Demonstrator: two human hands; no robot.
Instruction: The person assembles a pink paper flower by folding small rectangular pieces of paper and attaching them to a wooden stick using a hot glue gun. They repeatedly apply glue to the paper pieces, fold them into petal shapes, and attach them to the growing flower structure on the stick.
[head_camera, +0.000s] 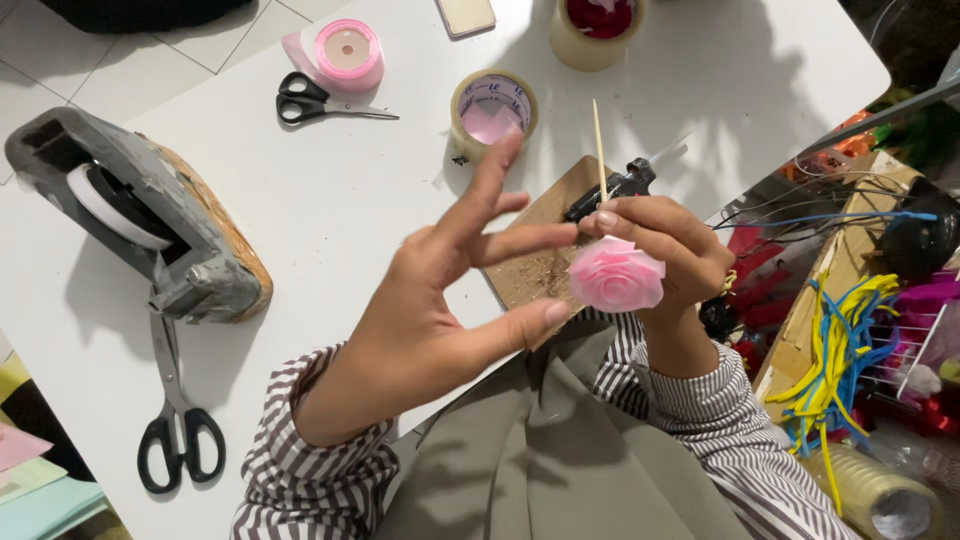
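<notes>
The right hand (665, 245) has its grip closed on a pink ribbon rose (616, 275) set on a thin wooden stick (599, 150), held above the bench (330, 200) edge. The left hand (440, 300) is spread open, holding nothing, one fingertip touching the rose. A wooden board (540, 265) lies beneath; a tape roll (492, 110) sits behind.

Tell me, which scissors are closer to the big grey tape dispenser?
The large black-handled scissors: their blades reach right up under the grey tape dispenser. The small black scissors lie farther off, beside the pink ribbon roll.
</notes>
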